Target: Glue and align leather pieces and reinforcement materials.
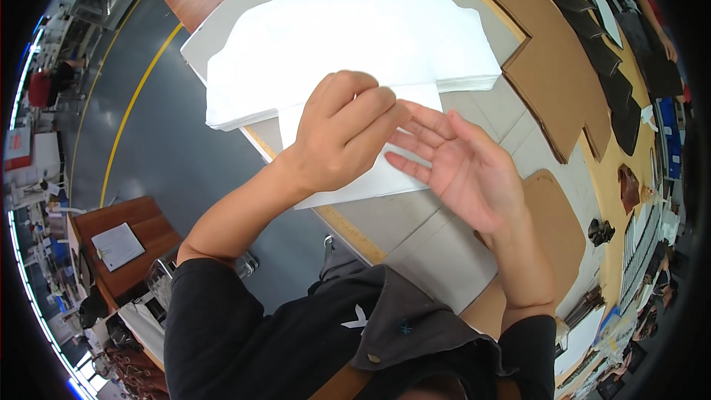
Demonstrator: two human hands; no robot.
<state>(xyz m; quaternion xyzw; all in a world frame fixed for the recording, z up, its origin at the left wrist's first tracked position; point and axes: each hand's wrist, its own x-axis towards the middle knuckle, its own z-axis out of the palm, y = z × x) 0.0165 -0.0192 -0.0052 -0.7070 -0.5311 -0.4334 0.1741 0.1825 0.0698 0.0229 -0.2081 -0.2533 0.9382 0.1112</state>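
Observation:
My left hand point(342, 132) lies curled, knuckles up, on a small white sheet point(378, 178) that rests on the grey tabletop point(415, 230). Its fingertips press the sheet's upper part; whether it pinches the sheet is hidden. My right hand point(459, 167) hovers flat and open, palm up, fingers spread, just right of the left hand and over the sheet's right edge, holding nothing. Directly behind both hands sits a thick stack of large white sheets point(355, 37).
Brown cardboard templates point(555, 67) lie to the right, with dark cut pieces point(592, 37) in a row beyond. Another person's arm point(659, 30) shows at the far right. A wooden side table point(126, 244) with a paper stands lower left on the grey floor with a yellow line.

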